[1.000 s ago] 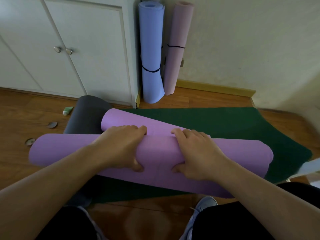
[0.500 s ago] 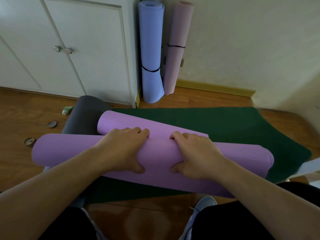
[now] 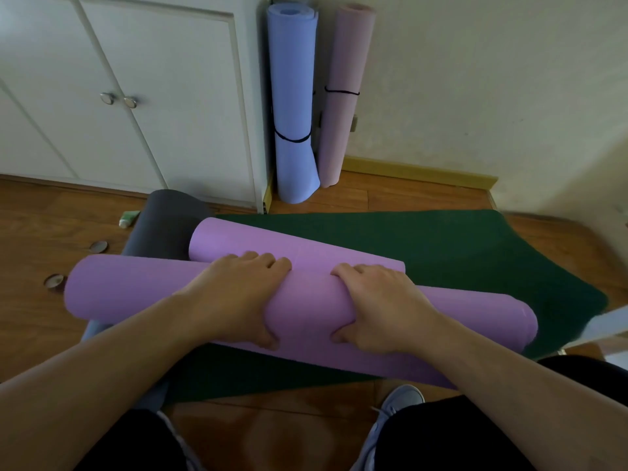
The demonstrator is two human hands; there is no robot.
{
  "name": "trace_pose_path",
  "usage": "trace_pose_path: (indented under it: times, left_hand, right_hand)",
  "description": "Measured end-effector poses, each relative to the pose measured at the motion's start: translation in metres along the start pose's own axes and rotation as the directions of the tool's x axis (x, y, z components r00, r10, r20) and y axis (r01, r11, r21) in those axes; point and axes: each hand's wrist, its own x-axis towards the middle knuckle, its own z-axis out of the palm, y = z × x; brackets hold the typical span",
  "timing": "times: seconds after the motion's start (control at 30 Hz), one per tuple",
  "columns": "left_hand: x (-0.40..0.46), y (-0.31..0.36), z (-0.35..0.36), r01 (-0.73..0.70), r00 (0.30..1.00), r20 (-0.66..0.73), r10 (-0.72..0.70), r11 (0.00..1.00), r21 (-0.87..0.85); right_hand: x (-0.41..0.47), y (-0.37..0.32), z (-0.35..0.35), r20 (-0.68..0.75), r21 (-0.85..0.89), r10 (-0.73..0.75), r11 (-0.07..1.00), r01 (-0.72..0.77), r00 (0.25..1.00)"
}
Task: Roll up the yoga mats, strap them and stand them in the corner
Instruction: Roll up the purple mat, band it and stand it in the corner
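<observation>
A purple yoga mat [image 3: 306, 311] lies across the floor as a thick roll, with its short unrolled end showing beyond my fingers. My left hand [image 3: 234, 294] grips the roll left of centre, fingers over the top and thumb underneath. My right hand [image 3: 380, 300] grips it the same way right of centre. A dark green mat [image 3: 475, 253] lies flat under the roll. A grey rolled mat [image 3: 163, 226] lies on the floor at the left. In the corner stand a blue rolled mat [image 3: 294, 96] and a pink rolled mat [image 3: 343, 96], each with a black strap.
White cupboard doors [image 3: 136, 96] with round knobs fill the back left. A small green-and-white tube [image 3: 129, 219] and two round metal lids [image 3: 98, 247] lie on the wooden floor at the left. My grey shoe [image 3: 401, 399] shows near the bottom.
The purple roll has turned a little away from me and its unrolled end has become shorter. Both hands kept their places on the roll.
</observation>
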Motion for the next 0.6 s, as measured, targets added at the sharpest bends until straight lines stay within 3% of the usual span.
trace_pose_path:
  times: [0.3,0.4,0.6]
  left_hand:
    - [0.002,-0.007,-0.004,0.038,0.999,-0.024,-0.039,0.998,-0.047]
    - [0.002,-0.005,-0.002,0.032,0.999,-0.005,-0.032,0.996,-0.084]
    - [0.006,0.004,0.006,-0.026,0.999,-0.034,0.026,1.000,0.015]
  right_hand:
    - [0.000,-0.006,0.000,-0.015,-0.128,-0.012,0.992,0.010,1.000]
    - [0.003,-0.004,-0.003,-0.024,-0.076,-0.001,0.997,-0.001,1.000]
    - [0.003,0.000,-0.001,0.069,0.048,0.027,0.998,-0.030,0.997]
